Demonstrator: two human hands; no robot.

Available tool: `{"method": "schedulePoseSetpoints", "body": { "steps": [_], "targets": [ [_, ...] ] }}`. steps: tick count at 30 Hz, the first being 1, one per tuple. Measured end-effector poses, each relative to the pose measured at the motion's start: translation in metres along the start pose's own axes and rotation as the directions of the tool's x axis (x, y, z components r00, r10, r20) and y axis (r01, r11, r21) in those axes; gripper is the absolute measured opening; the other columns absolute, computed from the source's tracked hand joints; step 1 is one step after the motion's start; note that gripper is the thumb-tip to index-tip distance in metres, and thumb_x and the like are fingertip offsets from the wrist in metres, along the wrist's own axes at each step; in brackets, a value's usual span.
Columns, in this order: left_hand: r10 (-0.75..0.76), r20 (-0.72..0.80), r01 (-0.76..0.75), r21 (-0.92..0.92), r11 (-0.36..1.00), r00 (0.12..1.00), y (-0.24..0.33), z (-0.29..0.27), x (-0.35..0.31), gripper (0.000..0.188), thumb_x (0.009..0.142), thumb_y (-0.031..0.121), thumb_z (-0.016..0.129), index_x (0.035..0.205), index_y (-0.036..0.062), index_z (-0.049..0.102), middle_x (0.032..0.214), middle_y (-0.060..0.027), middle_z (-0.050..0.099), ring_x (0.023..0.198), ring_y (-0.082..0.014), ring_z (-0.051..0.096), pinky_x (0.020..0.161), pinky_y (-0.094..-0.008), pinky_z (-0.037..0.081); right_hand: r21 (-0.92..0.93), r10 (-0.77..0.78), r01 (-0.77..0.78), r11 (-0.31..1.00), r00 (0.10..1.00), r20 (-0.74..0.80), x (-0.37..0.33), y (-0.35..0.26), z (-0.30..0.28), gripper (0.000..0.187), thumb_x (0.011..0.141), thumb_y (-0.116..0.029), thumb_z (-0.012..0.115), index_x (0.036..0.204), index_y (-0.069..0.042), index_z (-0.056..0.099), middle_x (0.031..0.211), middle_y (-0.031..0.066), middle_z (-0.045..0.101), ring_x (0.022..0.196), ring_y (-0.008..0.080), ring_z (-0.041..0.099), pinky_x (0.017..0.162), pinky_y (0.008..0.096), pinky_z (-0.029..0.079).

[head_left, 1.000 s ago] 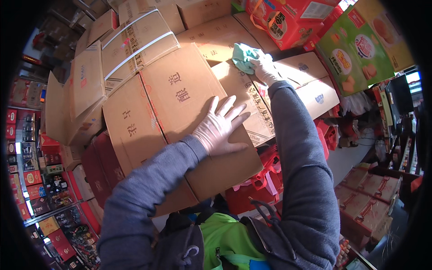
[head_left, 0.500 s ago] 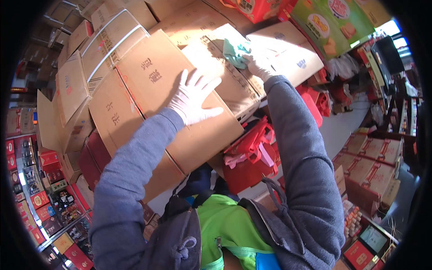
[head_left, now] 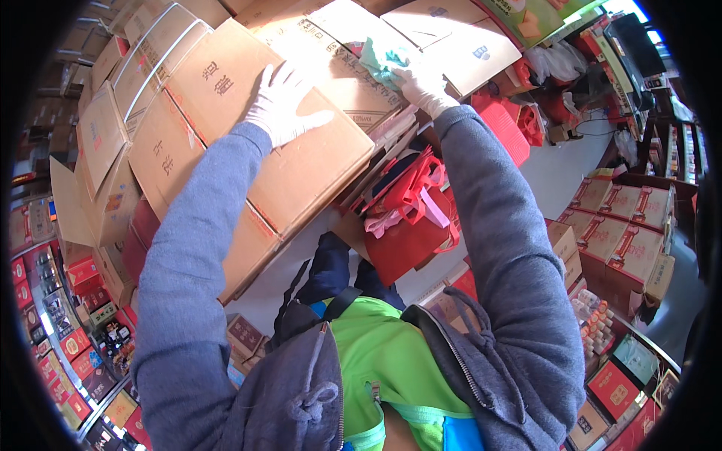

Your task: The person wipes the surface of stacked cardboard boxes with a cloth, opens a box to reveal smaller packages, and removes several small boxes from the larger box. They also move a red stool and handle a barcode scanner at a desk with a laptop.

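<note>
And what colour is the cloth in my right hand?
The cloth is pale blue-green, showing best in the head view.

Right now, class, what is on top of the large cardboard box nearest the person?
The white-gloved left hand rests, fingers spread, on the large cardboard box. The surface beneath the palm is covered and cannot be seen.

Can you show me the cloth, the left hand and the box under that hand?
Cloth [head_left: 383, 62]: head view, on its crumpled middle.
Left hand [head_left: 278, 106]: head view, on the back of its white glove.
Box [head_left: 209, 110]: head view, on its brown top, beside the sleeve.
</note>
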State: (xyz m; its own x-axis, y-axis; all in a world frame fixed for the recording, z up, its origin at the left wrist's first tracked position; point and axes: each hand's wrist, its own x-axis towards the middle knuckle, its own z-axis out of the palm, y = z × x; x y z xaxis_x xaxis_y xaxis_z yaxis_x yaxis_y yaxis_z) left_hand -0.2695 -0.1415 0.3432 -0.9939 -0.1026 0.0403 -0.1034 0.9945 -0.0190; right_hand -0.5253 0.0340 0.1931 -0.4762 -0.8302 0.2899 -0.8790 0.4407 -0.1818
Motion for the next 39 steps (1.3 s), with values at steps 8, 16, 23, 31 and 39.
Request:
{"method": "schedulePoseSetpoints", "body": {
  "steps": [8,16,23,31,39],
  "targets": [
    [0.021,-0.071,-0.022,-0.01,1.0,0.997,-0.007,0.01,-0.001,0.069,0.078,0.047,0.065,0.134,0.0132,0.044,0.14,-0.0103,0.041,0.134,-0.0317,0.028,0.111,-0.0481,0.019,0.163,0.219,-0.228,0.96,0.973,0.071,-0.009,-0.013,0.002,0.027,0.085,-0.023,0.063,0.11,-0.013,0.068,0.108,0.0193,0.059,0.1,0.0361,0.057,0.085,0.042,0.045],
    [-0.01,-0.079,0.004,-0.073,0.997,0.997,-0.005,0.007,0.0,0.068,0.077,0.045,0.067,0.132,0.0109,0.046,0.139,-0.0113,0.042,0.134,-0.0312,0.029,0.112,-0.0471,0.018,0.03,0.06,-0.055,0.998,0.976,-0.21,-0.032,-0.021,-0.013,0.027,0.078,-0.019,0.068,0.104,-0.011,0.069,0.101,0.019,0.06,0.094,0.0372,0.056,0.082,0.0452,0.045],
    [-0.024,-0.052,0.02,-0.063,0.998,0.998,-0.004,0.009,-0.002,0.068,0.079,0.049,0.065,0.131,0.0098,0.047,0.14,-0.0116,0.041,0.134,-0.0308,0.029,0.112,-0.047,0.018,0.2,0.195,-0.138,0.97,0.932,-0.305,-0.043,-0.027,-0.003,0.027,0.078,-0.016,0.067,0.104,-0.008,0.067,0.106,0.0196,0.059,0.098,0.038,0.056,0.085,0.0446,0.045],
    [-0.028,-0.021,0.027,-0.047,0.999,0.999,-0.004,0.005,-0.001,0.068,0.079,0.048,0.065,0.132,0.0101,0.046,0.14,-0.0118,0.04,0.134,-0.0322,0.028,0.112,-0.0477,0.017,0.65,0.484,-0.119,0.75,0.77,-0.417,-0.049,-0.041,0.009,0.032,0.082,-0.001,0.063,0.113,-0.004,0.061,0.114,0.0174,0.058,0.106,0.0318,0.055,0.091,0.0356,0.043],
    [0.02,-0.059,-0.025,-0.088,0.996,0.998,-0.005,0.007,0.0,0.071,0.077,0.045,0.067,0.134,0.0098,0.043,0.14,-0.0124,0.039,0.135,-0.0313,0.027,0.111,-0.0499,0.015,0.981,0.902,-0.103,0.163,0.418,-0.106,-0.055,-0.024,-0.02,0.024,0.093,-0.013,0.054,0.114,-0.002,0.062,0.1,0.0032,0.063,0.089,0.0129,0.056,0.079,0.0263,0.044]
  ]
}}
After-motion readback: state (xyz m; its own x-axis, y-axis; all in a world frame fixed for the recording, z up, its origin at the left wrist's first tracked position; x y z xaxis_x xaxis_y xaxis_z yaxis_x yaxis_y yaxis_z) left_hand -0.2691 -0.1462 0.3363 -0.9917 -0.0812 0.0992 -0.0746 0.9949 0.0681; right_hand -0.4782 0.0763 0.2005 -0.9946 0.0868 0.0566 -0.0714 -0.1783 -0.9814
